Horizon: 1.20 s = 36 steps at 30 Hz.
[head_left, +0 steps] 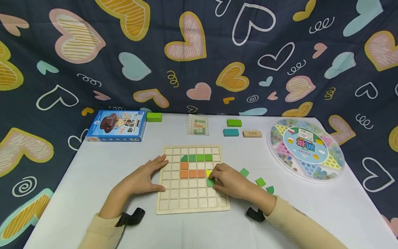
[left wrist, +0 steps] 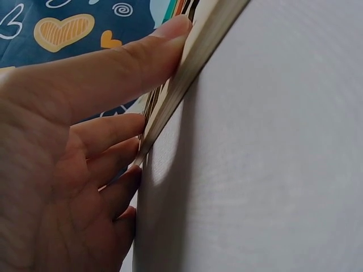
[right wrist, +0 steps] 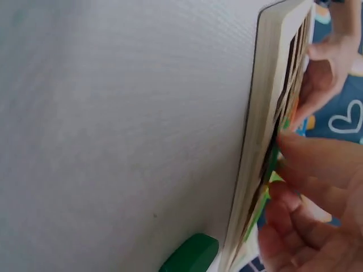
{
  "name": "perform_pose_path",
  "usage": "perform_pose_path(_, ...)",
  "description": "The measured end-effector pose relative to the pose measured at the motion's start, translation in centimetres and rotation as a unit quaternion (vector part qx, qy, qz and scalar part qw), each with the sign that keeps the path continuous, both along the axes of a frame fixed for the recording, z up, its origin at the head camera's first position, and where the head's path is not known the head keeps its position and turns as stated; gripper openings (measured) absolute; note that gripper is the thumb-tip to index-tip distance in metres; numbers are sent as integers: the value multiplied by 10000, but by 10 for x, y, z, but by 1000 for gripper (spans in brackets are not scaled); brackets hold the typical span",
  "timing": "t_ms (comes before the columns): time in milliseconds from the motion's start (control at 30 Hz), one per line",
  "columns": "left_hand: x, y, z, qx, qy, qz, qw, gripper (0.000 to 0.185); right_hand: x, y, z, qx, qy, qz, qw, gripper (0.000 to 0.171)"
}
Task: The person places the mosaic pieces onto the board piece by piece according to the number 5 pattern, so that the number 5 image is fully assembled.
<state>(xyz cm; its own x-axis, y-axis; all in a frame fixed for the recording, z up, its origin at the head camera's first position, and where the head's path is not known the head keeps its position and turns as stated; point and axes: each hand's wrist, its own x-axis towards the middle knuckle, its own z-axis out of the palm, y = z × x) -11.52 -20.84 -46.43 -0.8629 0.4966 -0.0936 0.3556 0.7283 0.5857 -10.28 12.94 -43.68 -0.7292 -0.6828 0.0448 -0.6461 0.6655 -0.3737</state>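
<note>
A wooden grid board [head_left: 192, 200] lies flat on the table, with green tiles [head_left: 200, 157], orange tiles [head_left: 192, 173] and a yellow tile [head_left: 208, 173] in its squares. My left hand [head_left: 140, 178] rests against the board's left edge, thumb and fingers spread; the left wrist view shows the thumb [left wrist: 136, 65] on the rim. Over the right side of the grid, my right hand [head_left: 231, 181] pinches a green tile [head_left: 210, 182] between thumb and fingertips, just below the yellow one. Close up, that tile [right wrist: 273, 161] sits right at the board's surface, partly hidden by the fingers.
Loose green pieces [head_left: 260, 182] lie right of the board. Behind it stand a pattern card [head_left: 198, 125], green blocks [head_left: 234, 122], a teal block [head_left: 231, 132] and a wooden block [head_left: 252, 134]. A blue game box [head_left: 116, 126] is back left, a round marble-game case [head_left: 306, 150] at right.
</note>
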Motion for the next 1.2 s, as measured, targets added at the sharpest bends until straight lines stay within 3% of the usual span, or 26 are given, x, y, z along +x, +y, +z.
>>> perform_pose_path(167, 0, -1, 1, 19, -3, -5, 10000, 96, -3, 19, 7, -311, -370, -439, 9979, 29)
perform_pose_path(367, 0, 1, 3, 65, -5, -41, 10000, 96, -14, 78, 10, -591, -627, -1232, 9886, 30)
perform_pose_path(467, 0, 0, 4, 15, 28, -24, 10000, 96, -20, 98, 4, -401, -839, -1188, 9886, 33)
perform_pose_path(567, 0, -1, 3, -11, 58, -12, 10000, 97, -26, 105, -2, -227, -927, -882, 9915, 32)
perform_pose_path(667, 0, 0, 3, 0, 55, -31, 10000, 96, -29, 104, -4, -77, -676, -703, 9952, 28)
perform_pose_path(833, 0, 1, 4, 39, 43, -25, 10000, 96, -29, 100, 2, 173, -290, -843, 9959, 19)
perform_pose_path(1067, 0, 0, 3, 46, 20, -40, 10000, 96, -26, 103, 4, 195, -765, -720, 9943, 27)
perform_pose_path(1200, 0, 0, 2, 54, 8, -28, 10000, 96, -27, 106, 2, 146, -786, -588, 9951, 27)
